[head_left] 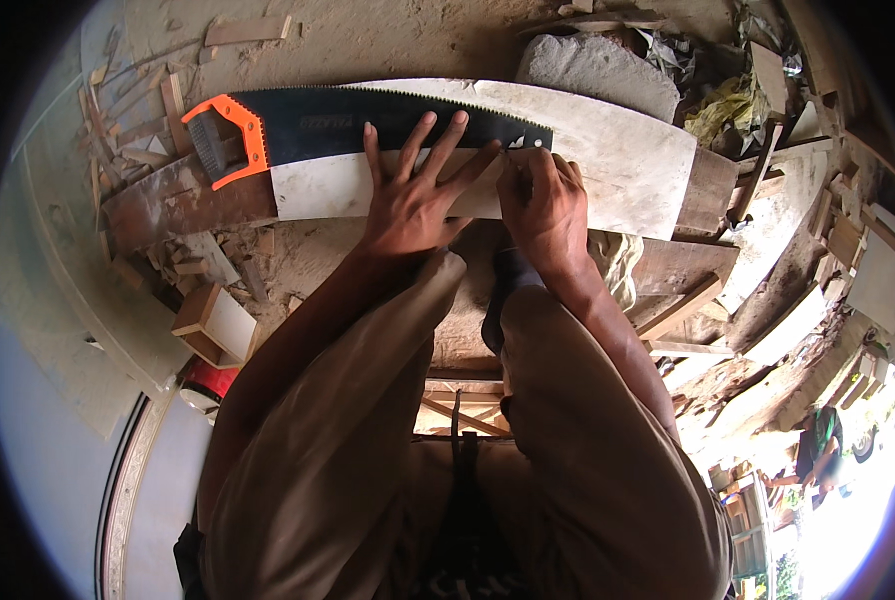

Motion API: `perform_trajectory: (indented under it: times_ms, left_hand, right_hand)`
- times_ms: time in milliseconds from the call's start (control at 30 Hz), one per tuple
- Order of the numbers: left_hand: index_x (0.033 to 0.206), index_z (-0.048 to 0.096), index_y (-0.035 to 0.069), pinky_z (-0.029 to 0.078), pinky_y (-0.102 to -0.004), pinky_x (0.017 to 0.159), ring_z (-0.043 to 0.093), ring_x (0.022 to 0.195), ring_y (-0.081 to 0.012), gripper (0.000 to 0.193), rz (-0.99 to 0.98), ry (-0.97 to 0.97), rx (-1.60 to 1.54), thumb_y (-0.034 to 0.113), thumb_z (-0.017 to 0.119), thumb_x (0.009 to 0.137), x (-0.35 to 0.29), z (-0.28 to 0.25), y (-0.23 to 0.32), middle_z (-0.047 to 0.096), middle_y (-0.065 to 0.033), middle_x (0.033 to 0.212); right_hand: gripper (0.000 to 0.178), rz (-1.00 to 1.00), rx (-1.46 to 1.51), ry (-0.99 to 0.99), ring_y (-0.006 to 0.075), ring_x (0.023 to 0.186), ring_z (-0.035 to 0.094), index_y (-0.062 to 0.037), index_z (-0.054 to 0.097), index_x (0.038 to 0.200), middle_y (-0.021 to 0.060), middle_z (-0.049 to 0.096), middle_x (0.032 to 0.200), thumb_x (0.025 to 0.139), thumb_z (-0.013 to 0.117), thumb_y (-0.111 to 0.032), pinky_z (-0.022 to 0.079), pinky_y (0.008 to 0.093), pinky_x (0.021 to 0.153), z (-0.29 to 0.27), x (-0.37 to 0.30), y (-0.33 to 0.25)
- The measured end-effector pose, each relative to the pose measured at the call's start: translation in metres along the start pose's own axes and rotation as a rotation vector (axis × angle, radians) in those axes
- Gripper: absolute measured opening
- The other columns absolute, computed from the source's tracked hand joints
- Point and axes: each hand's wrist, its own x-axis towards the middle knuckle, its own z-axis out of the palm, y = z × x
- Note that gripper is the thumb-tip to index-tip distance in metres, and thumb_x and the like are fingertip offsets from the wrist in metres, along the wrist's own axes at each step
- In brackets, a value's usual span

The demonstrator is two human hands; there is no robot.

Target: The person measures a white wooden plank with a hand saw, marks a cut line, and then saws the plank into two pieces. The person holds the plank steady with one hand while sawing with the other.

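Note:
A hand saw with a black blade [328,125] and an orange handle [230,138] lies flat on a pale wooden board [618,160]. My left hand [413,195] is spread open, fingers apart, pressing down on the saw blade and the board. My right hand [540,205] is closed next to the blade's tip, its fingertips pinched as if on a small marking tool that I cannot make out. The board rests across a dark plank [183,205]. My knees fill the lower part of the view.
Wood offcuts and shavings [203,260] litter the dusty floor at left. A small open wooden box [213,325] sits near my left knee. A grey stone block [598,70] lies beyond the board. Stacked planks [798,250] pile up at right; another person [818,445] is far right.

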Motion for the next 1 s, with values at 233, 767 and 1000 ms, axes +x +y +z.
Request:
perform_trajectory:
  times_ms: [233,767,1000]
  left_hand:
    - [0.144,0.047,0.042,0.006,-0.0757,0.11,0.023,0.146,-0.0295,0.082,0.009,0.009,0.018,0.043,0.079,0.069,-0.001,0.003,-0.002,0.027,-0.0033,0.16]
    - [0.143,0.048,0.042,0.006,-0.0746,0.111,0.025,0.145,-0.0304,0.08,-0.007,-0.012,0.023,0.041,0.079,0.069,0.001,0.0,0.001,0.028,-0.003,0.16]
    - [0.144,0.048,0.041,0.004,-0.0744,0.111,0.024,0.146,-0.03,0.08,-0.006,-0.022,0.036,0.043,0.078,0.069,0.003,-0.001,-0.001,0.029,-0.0031,0.159]
  right_hand:
    - [0.011,0.0,0.004,0.004,0.0342,0.077,0.064,-0.006,0.061,0.093,0.0122,0.064,0.078,0.084,0.066,-0.006,0.049,0.0422,0.075,0.0,0.0,-0.007]
    - [0.011,0.001,0.036,-0.001,0.036,0.074,0.062,-0.0047,0.06,0.092,0.0137,0.065,0.08,0.084,0.067,-0.007,0.049,0.0427,0.073,-0.002,-0.008,-0.004]
    - [0.009,-0.052,-0.018,0.014,0.0362,0.075,0.063,-0.0045,0.06,0.09,0.0146,0.064,0.078,0.085,0.067,-0.008,0.049,0.0441,0.074,-0.003,0.0,-0.003]
